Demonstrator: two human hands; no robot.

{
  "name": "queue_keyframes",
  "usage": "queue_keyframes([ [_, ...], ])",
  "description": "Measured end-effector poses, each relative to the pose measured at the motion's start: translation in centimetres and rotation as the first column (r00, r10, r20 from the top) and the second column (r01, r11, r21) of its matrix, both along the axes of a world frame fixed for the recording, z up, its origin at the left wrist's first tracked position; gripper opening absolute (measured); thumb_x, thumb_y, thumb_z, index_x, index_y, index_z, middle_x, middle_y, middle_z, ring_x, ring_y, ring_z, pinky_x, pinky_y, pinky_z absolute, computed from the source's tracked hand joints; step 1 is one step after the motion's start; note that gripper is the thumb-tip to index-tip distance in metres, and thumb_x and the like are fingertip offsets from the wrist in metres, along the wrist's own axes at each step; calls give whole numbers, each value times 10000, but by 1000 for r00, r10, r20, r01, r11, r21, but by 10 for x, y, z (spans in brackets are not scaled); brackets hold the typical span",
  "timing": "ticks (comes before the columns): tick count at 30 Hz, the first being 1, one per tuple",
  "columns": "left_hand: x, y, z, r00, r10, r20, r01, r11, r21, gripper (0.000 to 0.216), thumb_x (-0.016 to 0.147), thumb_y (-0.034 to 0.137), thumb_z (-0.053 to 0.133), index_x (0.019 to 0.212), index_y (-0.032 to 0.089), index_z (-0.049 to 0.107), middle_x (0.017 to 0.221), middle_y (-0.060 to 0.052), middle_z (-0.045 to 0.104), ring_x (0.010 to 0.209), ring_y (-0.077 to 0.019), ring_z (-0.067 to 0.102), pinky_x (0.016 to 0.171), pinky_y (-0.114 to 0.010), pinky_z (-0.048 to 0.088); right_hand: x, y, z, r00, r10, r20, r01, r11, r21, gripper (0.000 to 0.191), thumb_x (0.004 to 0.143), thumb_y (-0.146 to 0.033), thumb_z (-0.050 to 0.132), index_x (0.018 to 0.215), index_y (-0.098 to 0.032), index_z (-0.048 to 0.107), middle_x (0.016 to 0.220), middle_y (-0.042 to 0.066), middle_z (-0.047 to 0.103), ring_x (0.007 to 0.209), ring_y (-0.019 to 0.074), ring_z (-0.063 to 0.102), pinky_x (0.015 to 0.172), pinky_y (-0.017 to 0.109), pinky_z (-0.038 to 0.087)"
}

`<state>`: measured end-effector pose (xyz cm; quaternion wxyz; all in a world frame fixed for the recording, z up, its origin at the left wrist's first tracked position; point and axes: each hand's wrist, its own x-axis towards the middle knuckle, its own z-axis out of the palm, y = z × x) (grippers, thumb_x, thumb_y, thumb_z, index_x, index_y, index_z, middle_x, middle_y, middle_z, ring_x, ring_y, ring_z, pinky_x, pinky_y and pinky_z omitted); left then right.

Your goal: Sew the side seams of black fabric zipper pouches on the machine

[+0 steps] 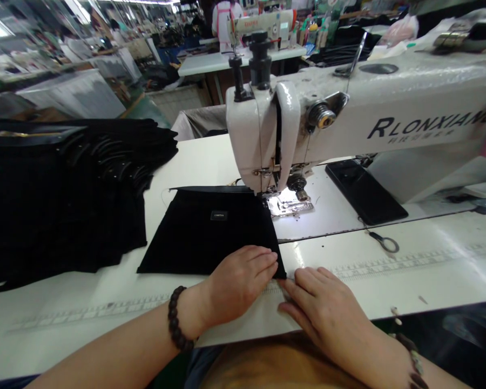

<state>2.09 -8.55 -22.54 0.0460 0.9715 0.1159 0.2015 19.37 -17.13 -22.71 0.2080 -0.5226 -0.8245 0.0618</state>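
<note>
A black fabric piece (204, 232) with a small label lies flat on the white table, its far right corner under the presser foot (272, 194) of a white sewing machine (348, 119). My left hand (237, 283) rests flat on the fabric's near right corner, fingers together and stretched out. My right hand (324, 310) lies flat on the table just right of that corner, fingertips touching the fabric's edge. A bead bracelet sits on each wrist.
A tall pile of black fabric pieces (65, 189) fills the table's left side. A black phone (364, 192) lies under the machine arm, small snips (383, 240) in front of it. A ruler strip (389, 265) runs along the table (429, 281). Other workstations stand behind.
</note>
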Motion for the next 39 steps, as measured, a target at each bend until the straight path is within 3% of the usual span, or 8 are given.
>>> queue_keyframes([
  [7,4,5,20,987,57,152,-51,998,-40,186,832,84,454,966,48,576,956,-113,629,924,-184,570,842,-317,489,1,1,1,999,33,19,-33,999,19,342,922,-292,311,1036,-105,574,684,46,520,600,182,442,558,305,333],
  [12,5,1,6,1000,7,22,-6,999,-48,250,868,96,353,908,55,597,937,-103,641,901,-188,582,825,-324,505,1,0,0,1000,9,-20,-8,1000,16,318,918,-295,322,921,-149,605,668,36,504,589,178,424,549,298,311],
  [16,2,-1,-3,999,28,26,-27,999,-45,249,882,109,355,940,55,591,961,-99,638,932,-190,571,847,-328,497,1,0,0,1000,16,-11,-15,1000,18,317,918,-280,318,878,-151,605,653,36,495,588,177,417,550,298,303],
  [39,-5,0,-5,998,-68,3,67,996,54,304,904,108,309,984,52,596,1010,-100,631,1019,-225,539,899,-370,476,5,-2,1,996,59,-64,-61,997,-38,279,912,-219,330,896,-124,593,664,38,518,596,163,448,571,299,324],
])
